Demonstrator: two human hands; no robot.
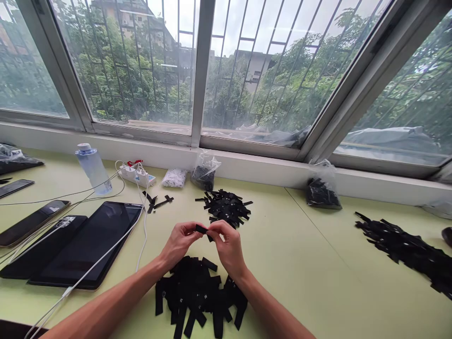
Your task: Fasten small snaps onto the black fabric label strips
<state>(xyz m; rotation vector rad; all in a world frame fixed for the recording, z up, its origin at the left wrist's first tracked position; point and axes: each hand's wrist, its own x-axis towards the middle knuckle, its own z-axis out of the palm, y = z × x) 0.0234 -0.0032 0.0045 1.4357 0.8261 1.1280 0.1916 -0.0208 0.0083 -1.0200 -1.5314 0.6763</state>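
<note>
Pinching one short black fabric-like strip (201, 229), you've got your left hand (180, 243) and right hand (228, 245) both nearly closed on it, over the smooth pale green tabletop (289, 254); a loose heap of flat matte black strips (192, 287) sits below your wrists, a second heap (229, 207) just past your fingers, a third longer heap (406, 247) far right; one glossy black tablet (95, 240) crowds the left; two crinkly clear bags of black pieces (204, 176) stand against the white ledge (254, 165).

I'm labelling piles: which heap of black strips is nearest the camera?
The front heap, at bottom centre. The middle heap lies beyond the left hand and right hand; the right heap, off to one side.
</note>
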